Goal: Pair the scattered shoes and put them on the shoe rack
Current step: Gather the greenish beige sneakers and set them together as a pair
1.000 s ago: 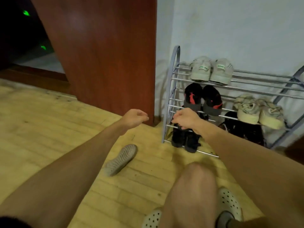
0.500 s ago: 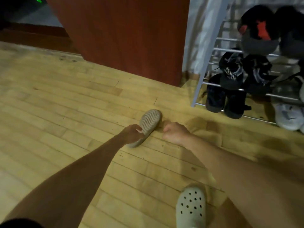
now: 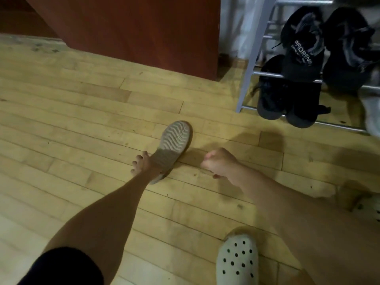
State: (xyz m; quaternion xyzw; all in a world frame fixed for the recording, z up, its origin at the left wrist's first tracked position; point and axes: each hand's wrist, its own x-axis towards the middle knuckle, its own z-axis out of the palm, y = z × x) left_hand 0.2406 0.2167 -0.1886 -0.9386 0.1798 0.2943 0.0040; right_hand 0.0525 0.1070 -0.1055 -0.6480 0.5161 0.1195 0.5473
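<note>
A grey shoe [image 3: 173, 144] lies sole-up on the wooden floor, its wavy tread facing me. My left hand [image 3: 144, 162] grips its heel end from the left side. My right hand [image 3: 219, 162] hovers as a closed fist just right of the shoe, holding nothing. The metal shoe rack [image 3: 251, 64] stands at the upper right, with a pair of black shoes [image 3: 287, 99] on its bottom tier and a black lettered pair [image 3: 301, 48] above them.
A red-brown wooden door or cabinet panel [image 3: 133, 27] stands at the top, left of the rack. My foot in a white perforated clog [image 3: 237, 262] rests at the bottom right. A pale shoe [image 3: 373, 112] shows at the right edge.
I turned and bent down from the rack toward the floor. My left hand reached the sole-up shoe and closed on its heel; my right hand left the rack and came down beside it.
</note>
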